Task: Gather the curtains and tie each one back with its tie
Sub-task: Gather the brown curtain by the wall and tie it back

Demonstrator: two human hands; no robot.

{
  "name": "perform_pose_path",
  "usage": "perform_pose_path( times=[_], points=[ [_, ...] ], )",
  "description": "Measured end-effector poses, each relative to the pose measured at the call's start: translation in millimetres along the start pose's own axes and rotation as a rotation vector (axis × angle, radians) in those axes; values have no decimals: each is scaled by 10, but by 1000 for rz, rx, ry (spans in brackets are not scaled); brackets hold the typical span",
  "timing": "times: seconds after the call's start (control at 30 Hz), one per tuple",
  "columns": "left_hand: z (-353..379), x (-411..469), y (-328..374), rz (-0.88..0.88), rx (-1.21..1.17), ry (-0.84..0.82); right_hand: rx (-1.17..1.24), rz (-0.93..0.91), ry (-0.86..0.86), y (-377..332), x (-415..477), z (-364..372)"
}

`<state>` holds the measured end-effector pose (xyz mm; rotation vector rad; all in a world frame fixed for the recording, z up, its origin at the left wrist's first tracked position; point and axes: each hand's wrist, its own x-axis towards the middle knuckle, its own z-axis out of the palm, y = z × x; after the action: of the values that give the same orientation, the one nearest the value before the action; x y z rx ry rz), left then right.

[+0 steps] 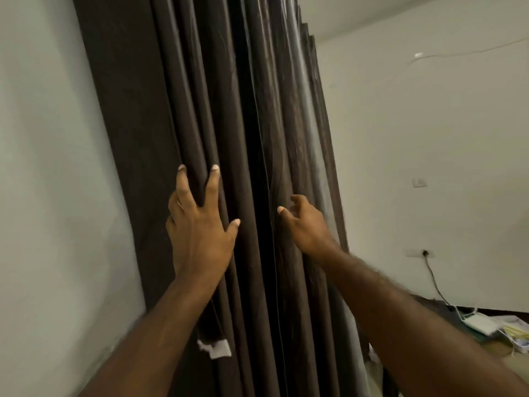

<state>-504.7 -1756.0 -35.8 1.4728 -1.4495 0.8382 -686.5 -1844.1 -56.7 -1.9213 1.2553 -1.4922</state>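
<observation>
The curtain runs off the top edge. The right hand is blurred, its fingertips hidden among folds; its grip is unclear.

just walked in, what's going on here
A person works at two closed dark curtains. The left hand presses, fingers spread, on the folds of the left curtain; the right hand, fingers curled, is at the edge of the right curtain by the middle gap, grip unclear. Nothing is tied back yet.
</observation>
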Motion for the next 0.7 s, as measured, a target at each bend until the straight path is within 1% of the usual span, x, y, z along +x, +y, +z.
perform_pose_path(
  times=[0.13, 0.27, 0.37, 0.5, 0.6, 0.7],
  points=[
    [181, 179, 44, -9, 13, 57, 214, -1, -35, 89, 700, 133],
    [288, 384, 84, -61, 5, 70, 308, -78, -99, -2, 1201, 282],
    [240, 592, 102, -53, 12, 115, 417, -120, -113, -145, 1449, 328],
    [79, 995, 107, -45, 23, 163, 347, -205, -42, -415, 1611, 340],
    [-49, 1187, 71, -56, -5, 135, 302, -259, -27, -600, 1592, 349],
    [-162, 1198, 42, -84, -71, 92, 280, -265, 7, -725, 1457, 297]
  ],
)
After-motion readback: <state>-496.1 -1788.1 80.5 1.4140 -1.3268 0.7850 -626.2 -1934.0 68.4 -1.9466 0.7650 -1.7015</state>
